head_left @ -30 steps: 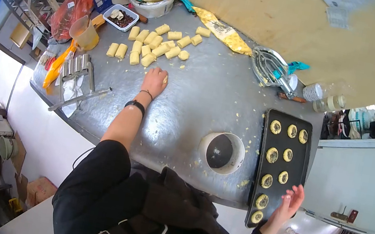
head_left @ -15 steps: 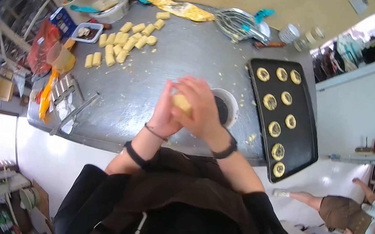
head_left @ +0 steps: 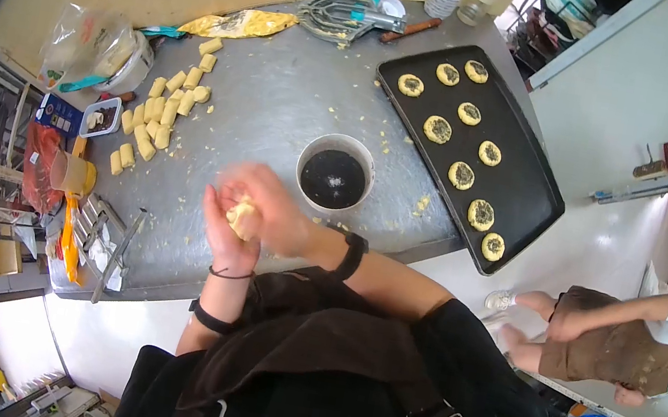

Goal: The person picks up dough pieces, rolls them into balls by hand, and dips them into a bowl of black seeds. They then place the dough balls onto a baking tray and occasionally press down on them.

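Observation:
A small lump of pale yellow dough [head_left: 240, 217] sits between my two hands in front of my apron, above the near side of the metal table. My left hand [head_left: 220, 233] cups the dough from the left and below. Closed over it from the right is my right hand [head_left: 278, 209], its fingers smeared by motion. Just beyond them stands a round white tub [head_left: 371, 184] with black, seed-like grains inside. Cut dough pieces [head_left: 157, 108] lie in a loose group at the left. On the right, a black baking tray [head_left: 524, 197] bears several round dough pieces with dark centres [head_left: 437, 129].
Wire whisk heads [head_left: 332, 16], a rolling pin [head_left: 410, 31] and jars [head_left: 481, 0] line the back edge. A bagged tub [head_left: 102, 52], a cup [head_left: 70, 173] and a metal cutter frame [head_left: 101, 235] crowd the left. Another person [head_left: 624, 336] stands at the right.
My view has turned and shifted, so the table, tray and tub sit differently in the picture. My hands have moved left, away from the tub, uncovering it. The dough remains between them.

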Demonstrator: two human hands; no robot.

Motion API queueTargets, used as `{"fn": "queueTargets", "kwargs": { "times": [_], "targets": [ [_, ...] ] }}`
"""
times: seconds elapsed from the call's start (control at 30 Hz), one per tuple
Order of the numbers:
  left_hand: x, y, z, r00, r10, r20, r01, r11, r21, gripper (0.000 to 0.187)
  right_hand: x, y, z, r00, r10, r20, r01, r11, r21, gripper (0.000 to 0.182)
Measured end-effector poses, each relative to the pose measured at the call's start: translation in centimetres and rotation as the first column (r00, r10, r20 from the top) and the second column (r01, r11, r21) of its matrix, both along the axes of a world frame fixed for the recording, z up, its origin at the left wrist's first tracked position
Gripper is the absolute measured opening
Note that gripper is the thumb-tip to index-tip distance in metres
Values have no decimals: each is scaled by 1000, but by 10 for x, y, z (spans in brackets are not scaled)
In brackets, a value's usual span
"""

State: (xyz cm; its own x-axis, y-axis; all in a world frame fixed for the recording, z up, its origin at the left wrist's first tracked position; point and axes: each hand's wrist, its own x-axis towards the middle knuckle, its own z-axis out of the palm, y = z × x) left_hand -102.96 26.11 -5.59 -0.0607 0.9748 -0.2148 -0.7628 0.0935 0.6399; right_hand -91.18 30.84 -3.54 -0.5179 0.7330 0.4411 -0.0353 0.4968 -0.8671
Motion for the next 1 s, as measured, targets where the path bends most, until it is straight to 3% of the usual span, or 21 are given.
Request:
{"fn": "queueTargets", "kwargs": {
  "times": [0.07,0.1,0.2,0.27,0.3,0.37,0.4,0.47,0.57,0.6,0.67,0.73,0.83,0.9,0.93,1.0],
  "targets": [
    [0,3,-3,957,45,-286,32,965,260,51,4,11,9,945,-108,-309,-11,933,-361,51],
    [14,2,13,876,139,-462,-3,959,283,59,6,14,11,879,-197,-434,-64,854,-516,59],
    [26,25,55,637,643,-425,-196,668,717,66,2,-5,9,903,-36,-428,-155,902,-403,67],
    [14,42,77,493,769,-407,-150,536,831,70,-2,-25,14,900,-8,-436,-125,953,-276,76],
    [7,45,83,416,825,-382,-114,464,879,71,5,-29,29,900,2,-436,-89,980,-180,79],
    [6,36,50,357,705,-612,232,568,790,73,28,-28,61,894,-44,-446,23,998,-52,86],
    [18,28,31,397,660,-638,292,568,769,75,38,-17,76,863,-90,-496,72,996,-56,88],
    [56,-7,32,595,413,-689,264,709,654,73,51,7,97,765,-175,-620,145,984,-99,92],
    [51,-17,60,828,173,-533,32,935,354,72,41,8,72,888,-117,-445,31,980,-196,96],
    [48,-6,68,785,297,-543,59,838,543,73,34,-7,61,918,-57,-392,-4,988,-153,93],
    [41,15,85,722,538,-434,122,519,846,74,30,-37,62,942,56,-332,-96,990,-105,89],
    [50,6,77,661,553,-508,151,566,811,76,36,-34,68,946,123,-300,-115,992,47,86],
    [68,-9,59,575,541,-614,200,634,747,79,50,-7,87,916,-87,-393,54,994,-93,91],
    [65,-6,60,642,503,-579,130,672,729,75,48,4,91,909,-199,-367,122,967,-223,92],
    [64,-3,68,674,486,-556,94,690,718,73,42,-4,78,919,-131,-371,53,976,-213,85],
    [53,11,94,893,386,-230,-174,770,614,75,27,-26,42,925,16,-379,-93,978,-186,72]
  ]
}}
